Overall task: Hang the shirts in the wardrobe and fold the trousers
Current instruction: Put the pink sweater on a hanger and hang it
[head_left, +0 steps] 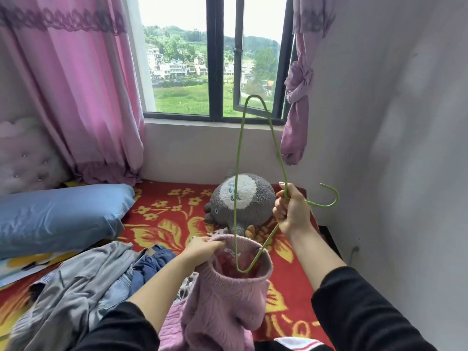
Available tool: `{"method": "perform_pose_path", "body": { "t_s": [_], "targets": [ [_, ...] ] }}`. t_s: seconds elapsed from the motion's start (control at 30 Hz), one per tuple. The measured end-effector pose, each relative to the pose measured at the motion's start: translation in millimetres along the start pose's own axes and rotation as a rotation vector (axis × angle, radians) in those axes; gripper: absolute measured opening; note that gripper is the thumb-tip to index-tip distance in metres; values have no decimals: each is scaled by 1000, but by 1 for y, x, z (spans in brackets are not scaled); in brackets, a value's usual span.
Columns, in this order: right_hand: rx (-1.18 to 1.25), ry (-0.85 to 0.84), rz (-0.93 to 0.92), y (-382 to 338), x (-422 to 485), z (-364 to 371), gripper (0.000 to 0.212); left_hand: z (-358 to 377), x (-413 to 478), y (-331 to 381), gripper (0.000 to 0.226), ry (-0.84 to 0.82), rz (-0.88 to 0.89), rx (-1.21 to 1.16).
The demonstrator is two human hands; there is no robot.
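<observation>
A person's left hand (202, 247) pinches open the collar of the soft, likely stretchy pink sweater (228, 300); the right hand (291, 211) grips the light-looking green wire hanger (238, 160) at its neck, one corner inside the collar.

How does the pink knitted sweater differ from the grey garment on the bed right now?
The pink knitted sweater is held up by its neck in the left hand, with the green wire hanger entering it; the grey garment lies crumpled and untouched. The sweater is thick cable knit; the grey garment is smooth fabric. Neither is hung yet.
</observation>
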State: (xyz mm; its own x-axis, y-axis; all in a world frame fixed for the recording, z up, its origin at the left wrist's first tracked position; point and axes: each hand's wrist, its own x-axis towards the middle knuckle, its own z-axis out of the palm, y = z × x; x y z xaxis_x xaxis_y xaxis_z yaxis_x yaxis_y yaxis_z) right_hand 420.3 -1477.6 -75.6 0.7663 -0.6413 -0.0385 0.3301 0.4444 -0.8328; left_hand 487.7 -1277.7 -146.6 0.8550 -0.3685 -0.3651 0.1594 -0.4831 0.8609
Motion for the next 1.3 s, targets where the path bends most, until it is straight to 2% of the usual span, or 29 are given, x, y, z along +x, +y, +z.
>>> {"method": "perform_pose_path", "body": {
  "t_s": [0.17, 0.27, 0.37, 0.47, 0.6, 0.77, 0.87, 0.97, 1.07, 1.2, 1.3],
  "targets": [
    [-207, -139, 94, 54, -13, -20, 25, -9, -8, -1, 12, -22, -28, -218],
    [-495, -205, 155, 75, -18, -44, 30, -25, -13, -6, 9, -55, -40, -309],
    [-718, -235, 151, 77, -21, -56, 32, -42, -19, -15, 19, -98, -7, -368],
    [-824, -166, 33, 73, -15, -57, 35, -48, -26, -18, 23, -90, -5, -444],
    [-1066, -43, -86, 66, -7, -59, 13, -55, -37, -15, 22, -144, 3, -617],
    [-1241, 6, -128, 58, -2, -64, 19, -71, -47, -17, 9, -260, 52, -734],
    [-1290, 21, -149, 57, -3, -64, 19, -76, -48, -22, 10, -268, 62, -595],
    [-1329, 56, -185, 59, -2, -64, 17, -80, -44, -24, 7, -108, 46, -420],
    [-1393, 56, -197, 56, -3, -55, 21, -82, -39, -24, 13, 32, 123, -261],
    [-1556, -130, -350, 58, -15, -11, 18, -79, -35, -9, 19, 364, 257, 169],
    [-1599, -210, -454, 55, -22, 30, 16, -83, -44, 14, 15, 370, 341, 151]
  ]
}}
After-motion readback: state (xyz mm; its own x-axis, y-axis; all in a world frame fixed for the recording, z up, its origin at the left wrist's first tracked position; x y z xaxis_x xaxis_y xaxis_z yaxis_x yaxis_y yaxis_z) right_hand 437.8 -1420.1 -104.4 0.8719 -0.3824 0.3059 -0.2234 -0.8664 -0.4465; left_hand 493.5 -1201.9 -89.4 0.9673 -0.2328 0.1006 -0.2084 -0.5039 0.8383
